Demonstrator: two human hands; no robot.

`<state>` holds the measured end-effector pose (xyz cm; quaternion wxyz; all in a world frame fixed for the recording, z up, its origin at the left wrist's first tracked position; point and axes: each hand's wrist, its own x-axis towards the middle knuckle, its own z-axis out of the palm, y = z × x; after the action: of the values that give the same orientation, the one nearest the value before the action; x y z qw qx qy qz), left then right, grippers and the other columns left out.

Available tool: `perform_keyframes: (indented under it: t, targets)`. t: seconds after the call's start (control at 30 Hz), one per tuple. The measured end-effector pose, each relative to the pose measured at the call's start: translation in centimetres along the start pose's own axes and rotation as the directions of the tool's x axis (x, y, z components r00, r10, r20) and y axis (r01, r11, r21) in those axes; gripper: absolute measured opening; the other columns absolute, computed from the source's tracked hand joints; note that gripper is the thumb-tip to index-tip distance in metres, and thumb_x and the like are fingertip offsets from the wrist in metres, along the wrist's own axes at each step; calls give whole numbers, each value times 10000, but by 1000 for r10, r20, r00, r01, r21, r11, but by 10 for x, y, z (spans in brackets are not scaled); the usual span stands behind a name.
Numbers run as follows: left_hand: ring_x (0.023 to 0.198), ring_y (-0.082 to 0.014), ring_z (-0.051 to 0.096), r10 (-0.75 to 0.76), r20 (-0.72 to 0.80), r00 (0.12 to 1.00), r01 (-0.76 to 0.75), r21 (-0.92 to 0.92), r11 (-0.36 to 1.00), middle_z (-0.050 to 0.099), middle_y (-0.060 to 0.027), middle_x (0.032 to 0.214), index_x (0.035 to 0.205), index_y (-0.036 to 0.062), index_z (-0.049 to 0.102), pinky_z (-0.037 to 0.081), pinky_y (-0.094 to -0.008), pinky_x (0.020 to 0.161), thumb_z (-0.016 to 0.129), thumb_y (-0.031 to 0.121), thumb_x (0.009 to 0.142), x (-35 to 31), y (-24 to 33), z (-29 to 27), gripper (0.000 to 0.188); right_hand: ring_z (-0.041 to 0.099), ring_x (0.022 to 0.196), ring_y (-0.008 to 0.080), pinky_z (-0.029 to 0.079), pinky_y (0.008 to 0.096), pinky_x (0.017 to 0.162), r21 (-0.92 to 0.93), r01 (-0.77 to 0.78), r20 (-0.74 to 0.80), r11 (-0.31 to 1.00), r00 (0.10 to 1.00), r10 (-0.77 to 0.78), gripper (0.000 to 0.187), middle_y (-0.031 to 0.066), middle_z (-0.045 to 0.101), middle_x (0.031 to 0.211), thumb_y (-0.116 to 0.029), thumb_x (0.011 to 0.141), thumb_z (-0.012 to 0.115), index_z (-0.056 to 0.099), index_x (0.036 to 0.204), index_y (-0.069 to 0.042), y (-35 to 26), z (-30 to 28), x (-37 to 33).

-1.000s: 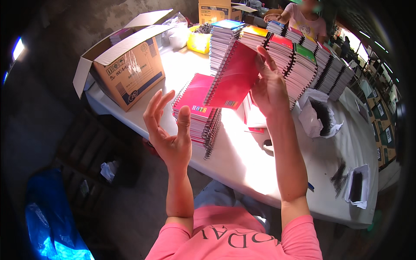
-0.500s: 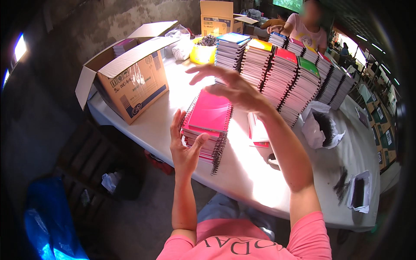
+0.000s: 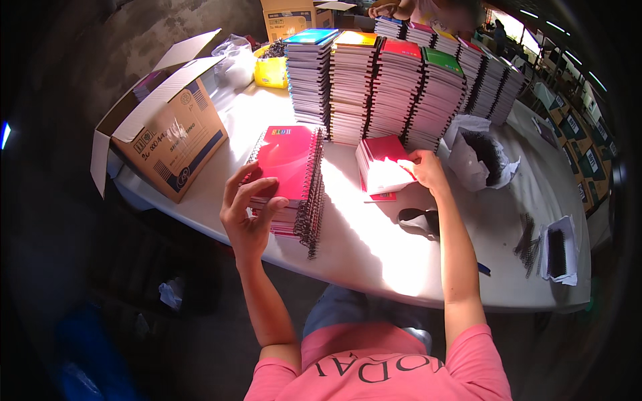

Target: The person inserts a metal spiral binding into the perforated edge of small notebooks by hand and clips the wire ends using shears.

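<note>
A stack of spiral-bound notebooks [image 3: 289, 157] with pink-red covers lies before me, black coils along its right side. At its near left corner is my left hand [image 3: 249, 217], fingers curved and apart, with fingertips against the cover's edge. To the right lies a smaller pile of red-covered booklets [image 3: 384, 164], white page edges toward me. My right hand [image 3: 429, 172] pinches the right edge of this pile, fingers closed. How many booklets it grips cannot be made out.
Tall notebook stacks [image 3: 398, 93] line the far side. An open carton [image 3: 175, 144] stands left, near a yellow container [image 3: 271, 72]. Right are a white paper-wrapped bundle of black coils [image 3: 485, 157], a small box of coils [image 3: 558, 250] and a dark object [image 3: 420, 222]. Another person's hand [image 3: 388, 10] shows behind.
My right hand has moved from above the pink notebook stack, right and down to the smaller red pile, and closed on its edge. My left hand stays beside the stack. The view has shifted.
</note>
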<state>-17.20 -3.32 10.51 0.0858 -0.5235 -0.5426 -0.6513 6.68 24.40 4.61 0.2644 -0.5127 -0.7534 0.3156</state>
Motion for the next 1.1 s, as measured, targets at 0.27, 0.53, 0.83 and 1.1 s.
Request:
perform_keyframes:
  t: [0.27, 0.53, 0.83, 1.1]
  targets:
    - [1128, -265, 509, -89, 34, 995, 91, -43, 995, 450, -158, 1287, 988, 54, 615, 434, -375, 936, 728, 293, 791, -4, 0, -7, 330, 632, 684, 169, 486, 306, 639, 268, 247, -222, 931, 956, -190, 252, 106, 658, 742, -170, 776, 722, 563, 861, 7, -29, -13, -38]
    - [1257, -294, 418, 199, -207, 958, -212, -43, 976, 407, -210, 1346, 1357, 10, 275, 360, -400, 1008, 530, 289, 924, -42, 128, 68, 575, 631, 809, 128, 495, 272, 752, 697, 462, -373, 548, 887, -273, 273, 86, 642, 895, -81, 819, 696, 475, 977, -47, -44, -49, -162]
    - [848, -254, 601, 34, 507, 861, -156, 200, 967, 626, -114, 834, 969, 9, 612, 418, -367, 863, 539, -59, 821, -56, 110, 111, 178, 588, 1000, 278, 447, 412, 844, -112, 60, -532, 992, 839, -111, 418, 144, 600, 1084, -330, 850, 641, 510, 1143, -62, 89, -131, -166]
    - [1050, -299, 514, 47, 771, 635, -418, 291, 861, 555, -130, 1021, 1106, 86, 547, 216, -592, 993, 542, -16, 783, -110, 47, 113, 339, 539, 1076, 391, 467, 484, 867, -556, -655, -599, 511, 742, 299, 452, 189, 591, 1106, -119, 816, 573, 449, 1250, -112, 247, -242, -137]
